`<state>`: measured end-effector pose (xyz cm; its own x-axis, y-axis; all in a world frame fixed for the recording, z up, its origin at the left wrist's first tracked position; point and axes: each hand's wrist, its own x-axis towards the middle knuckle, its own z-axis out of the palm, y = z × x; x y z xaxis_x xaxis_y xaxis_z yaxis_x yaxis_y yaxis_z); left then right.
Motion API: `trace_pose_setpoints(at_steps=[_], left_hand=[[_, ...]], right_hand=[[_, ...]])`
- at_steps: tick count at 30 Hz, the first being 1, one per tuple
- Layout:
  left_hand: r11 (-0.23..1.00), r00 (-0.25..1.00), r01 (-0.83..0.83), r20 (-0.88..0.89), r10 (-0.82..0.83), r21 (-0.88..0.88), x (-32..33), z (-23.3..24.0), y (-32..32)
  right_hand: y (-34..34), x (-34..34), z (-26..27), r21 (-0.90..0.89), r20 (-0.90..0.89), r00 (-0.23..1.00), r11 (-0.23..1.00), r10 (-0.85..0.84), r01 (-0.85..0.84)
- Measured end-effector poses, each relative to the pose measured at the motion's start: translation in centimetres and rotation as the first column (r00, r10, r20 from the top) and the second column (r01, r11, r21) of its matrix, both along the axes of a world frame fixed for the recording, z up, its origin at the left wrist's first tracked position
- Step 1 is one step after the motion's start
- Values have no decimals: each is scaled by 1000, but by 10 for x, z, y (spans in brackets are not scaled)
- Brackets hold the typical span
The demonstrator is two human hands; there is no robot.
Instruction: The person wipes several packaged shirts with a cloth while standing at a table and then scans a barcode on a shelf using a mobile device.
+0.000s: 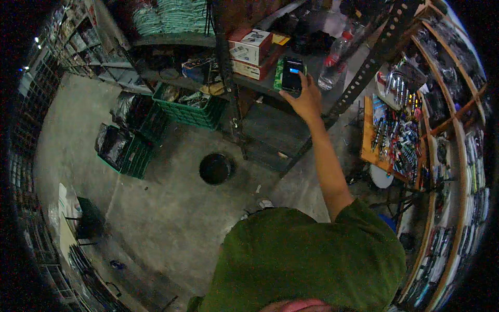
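Note:
My right hand [306, 99] reaches out over a dark metal shelf, its thumb and fingers spread around the near end of a black smartphone [292, 80] with a small lit blue patch on its screen. The fingertips are at the phone's edge; whether they grip it I cannot tell. Under the phone lies a green item [278, 78], partly covered. To its left are stacked red and white cardboard boxes [251, 48]. On the right a clear plastic bottle [333, 66] with a red cap leans or lies. My left hand is out of view.
Green plastic crates [187, 109] stand left of the shelf, others holding black bags [113, 144]. A round black bucket [215, 169] is on the concrete floor. A perforated metal upright [362, 70] slants past my forearm. At right stands a wooden tray [366, 144] of many small parts, beside curved-looking shelves.

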<state>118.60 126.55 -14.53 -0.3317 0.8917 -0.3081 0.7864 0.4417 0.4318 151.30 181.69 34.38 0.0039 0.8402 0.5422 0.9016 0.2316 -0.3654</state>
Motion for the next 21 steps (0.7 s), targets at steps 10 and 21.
trace_pose_setpoints(at_steps=[10, 21], left_hand=[[1000, 1000, -25, 15, 25, -1, 9, -2, 4], [999, 999, -30, 20, 30, -11, 9, 1, 6]], right_hand=[[1, -1, -5, 84, -63, 998, 996, -8, 13], [-2, -3, -8, 107, -1, 1000, 994, -26, 26]])
